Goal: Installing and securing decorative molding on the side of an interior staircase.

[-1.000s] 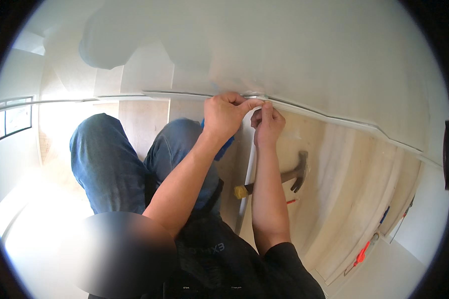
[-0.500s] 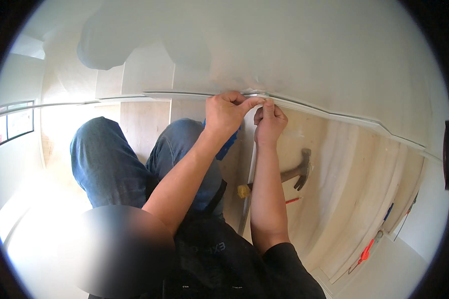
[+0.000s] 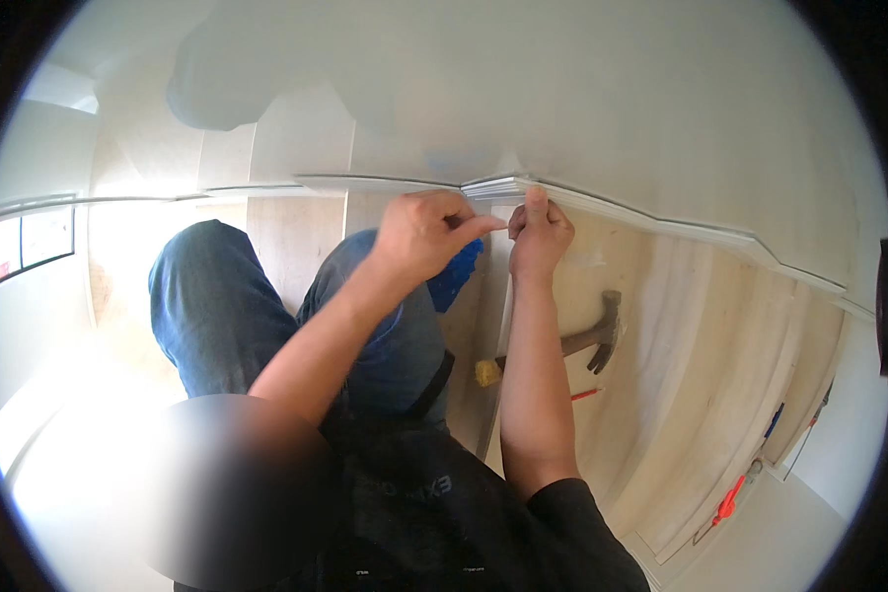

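My left hand (image 3: pixel 424 235) is closed in a pinch, thumb against forefinger, just short of the white wall trim (image 3: pixel 651 223). Anything between its fingertips is too small to make out. Beside those fingertips, my right hand (image 3: pixel 541 242) is closed, its fingers curled and its thumb pointing up at the trim's edge. What the curled fingers hold, if anything, is hidden. The trim runs along the foot of a glossy pale wall (image 3: pixel 602 99); near my right thumb it shows several layered edges. A blue thing (image 3: pixel 454 281) lies below my left wrist, partly covered by my knee.
Right of my right forearm, a claw hammer (image 3: pixel 602 335) with a yellow handle end (image 3: pixel 486 373) rests on the pale wood floor. A red pencil (image 3: pixel 587 394) lies near it. Farther right are a red-handled tool (image 3: pixel 728 500) and a slim blue item (image 3: pixel 774 420).
My left hand has drawn back from the trim, toward me and a little left. The right hand stays nearly in place, its thumb by the trim.
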A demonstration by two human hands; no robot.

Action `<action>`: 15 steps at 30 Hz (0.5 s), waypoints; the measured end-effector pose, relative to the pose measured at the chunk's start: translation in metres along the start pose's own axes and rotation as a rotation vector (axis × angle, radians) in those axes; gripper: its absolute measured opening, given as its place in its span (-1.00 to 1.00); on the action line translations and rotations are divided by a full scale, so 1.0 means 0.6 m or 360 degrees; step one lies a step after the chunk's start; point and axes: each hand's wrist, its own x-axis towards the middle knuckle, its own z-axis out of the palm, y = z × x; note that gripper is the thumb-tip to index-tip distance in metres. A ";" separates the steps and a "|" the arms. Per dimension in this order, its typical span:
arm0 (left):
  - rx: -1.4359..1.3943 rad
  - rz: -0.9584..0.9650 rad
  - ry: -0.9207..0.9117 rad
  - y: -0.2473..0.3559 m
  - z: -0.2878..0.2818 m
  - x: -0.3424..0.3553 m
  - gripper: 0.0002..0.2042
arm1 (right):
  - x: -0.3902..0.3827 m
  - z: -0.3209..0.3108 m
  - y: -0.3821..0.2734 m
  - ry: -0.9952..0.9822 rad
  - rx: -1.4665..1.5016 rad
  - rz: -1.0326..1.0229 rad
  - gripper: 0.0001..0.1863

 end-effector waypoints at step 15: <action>0.0899 -0.0416 -0.0867 -0.057 -0.241 -0.107 -0.74 | 0.008 -0.024 -0.024 -0.0038 -0.0009 0.0115 -0.42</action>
